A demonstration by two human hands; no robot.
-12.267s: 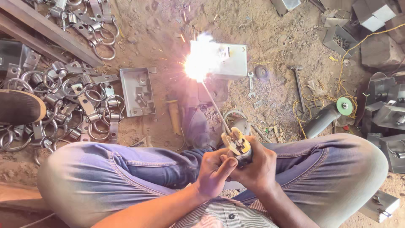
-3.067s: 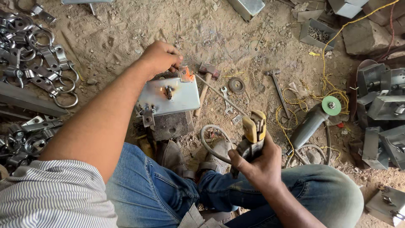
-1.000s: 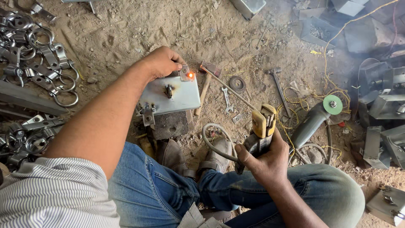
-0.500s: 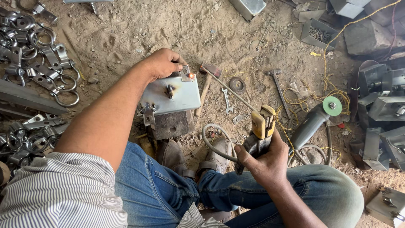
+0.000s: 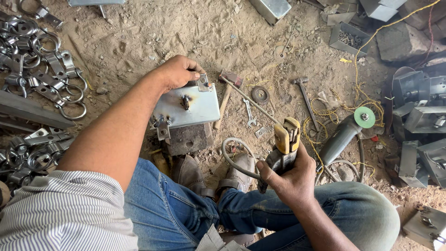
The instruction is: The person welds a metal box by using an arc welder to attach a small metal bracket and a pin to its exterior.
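My left hand (image 5: 175, 72) reaches forward and rests on the far edge of a shiny steel plate (image 5: 190, 108), fingers by a small bracket (image 5: 203, 82) at its top right corner. The plate lies on a dark block (image 5: 189, 138) and has a scorched fitting in its middle and another bracket at its lower left. My right hand (image 5: 289, 179) grips a yellow welding electrode holder (image 5: 285, 139) above my knee. Its thin rod (image 5: 248, 100) points up-left toward the plate's corner without touching it. A grey cable (image 5: 234, 158) loops from the holder over my shoes.
A heap of steel rings and brackets (image 5: 37, 79) lies on the sandy ground at left. A hammer (image 5: 227, 93), a spanner (image 5: 250, 114), another hammer (image 5: 304, 95) and an angle grinder with a green disc (image 5: 346, 132) lie right of the plate. Metal boxes (image 5: 418, 116) crowd the right edge.
The arc seen 12 s ago is out and the orange glow at the plate's corner has faded. My left hand stays on the plate; the right hand keeps the holder lifted.
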